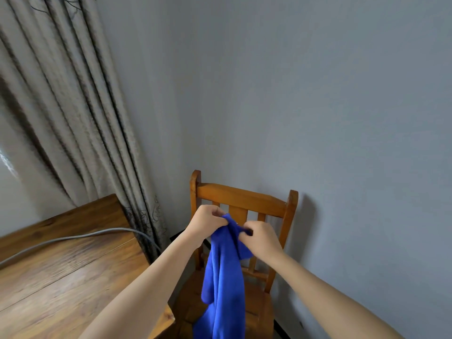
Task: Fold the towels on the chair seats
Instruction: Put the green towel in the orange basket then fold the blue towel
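Note:
A blue towel (223, 277) hangs bunched and loose in front of a wooden chair (244, 195) that stands against the grey wall. My left hand (208, 222) pinches the towel's top edge at the left. My right hand (263, 238) grips the same top edge a little to the right. Both hands are held up at the height of the chair's backrest slats. The towel's lower end drops down over the chair seat (256, 307) and runs out of the bottom of the frame.
A wooden table (61, 265) stands to the left, close beside the chair, with a grey cable (73, 238) lying across it. Beige curtains (73, 118) hang behind the table. The grey wall (342, 118) is right behind the chair.

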`<state>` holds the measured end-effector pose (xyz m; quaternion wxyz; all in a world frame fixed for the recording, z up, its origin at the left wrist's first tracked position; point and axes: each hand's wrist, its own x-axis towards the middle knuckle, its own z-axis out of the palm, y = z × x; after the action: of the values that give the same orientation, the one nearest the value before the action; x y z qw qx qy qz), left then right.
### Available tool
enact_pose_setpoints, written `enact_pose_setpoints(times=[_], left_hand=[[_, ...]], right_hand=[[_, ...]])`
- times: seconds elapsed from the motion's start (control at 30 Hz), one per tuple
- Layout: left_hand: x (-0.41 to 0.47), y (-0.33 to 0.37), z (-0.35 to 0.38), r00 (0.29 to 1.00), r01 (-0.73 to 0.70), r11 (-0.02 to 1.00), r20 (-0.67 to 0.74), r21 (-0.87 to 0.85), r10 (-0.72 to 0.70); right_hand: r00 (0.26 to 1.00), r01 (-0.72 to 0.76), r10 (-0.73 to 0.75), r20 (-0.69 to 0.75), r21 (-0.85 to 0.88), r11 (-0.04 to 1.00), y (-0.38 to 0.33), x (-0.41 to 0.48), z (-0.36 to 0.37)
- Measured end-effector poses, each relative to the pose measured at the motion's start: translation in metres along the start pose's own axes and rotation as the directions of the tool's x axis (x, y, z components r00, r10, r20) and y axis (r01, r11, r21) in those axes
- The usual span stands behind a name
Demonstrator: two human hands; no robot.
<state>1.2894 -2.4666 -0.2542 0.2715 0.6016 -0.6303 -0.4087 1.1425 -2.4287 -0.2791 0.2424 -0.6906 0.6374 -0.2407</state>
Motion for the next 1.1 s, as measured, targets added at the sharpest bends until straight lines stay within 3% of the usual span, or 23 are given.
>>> enact_pose_setpoints(times=[0.17, 0.37, 0.7, 0.93, 1.1], left_hand=[[-0.003, -0.012, -0.002, 1.000, 0.003, 0.998, 0.010, -0.064, -0.003], [-0.005, -0.021, 0.005, 0.998, -0.001, 0.976, 0.066, -0.218, 0.016], [0.002, -0.066, 0.002, 0.993, 0.058, 0.983, 0.109, -0.174, -0.040], [0.002, -0.099, 0.014, 0.990, 0.128, 0.983, 0.071, -0.129, -0.120], [0.003, -0.106, 0.016, 0.990, 0.142, 0.966, 0.039, -0.214, -0.137]], right_hand=[[0.991, 0.060, -0.056, -0.118, 0.030, 0.998, -0.011, 0.018, -0.044], [0.976, 0.118, -0.148, -0.158, -0.186, 0.975, -0.041, 0.044, -0.074], [0.838, -0.011, 0.052, -0.544, 0.077, 0.997, -0.037, 0.077, -0.143], [0.818, 0.048, 0.009, -0.575, 0.084, 0.995, -0.036, 0.073, -0.139], [0.796, 0.070, 0.003, -0.606, 0.097, 0.993, -0.039, 0.076, -0.137]])
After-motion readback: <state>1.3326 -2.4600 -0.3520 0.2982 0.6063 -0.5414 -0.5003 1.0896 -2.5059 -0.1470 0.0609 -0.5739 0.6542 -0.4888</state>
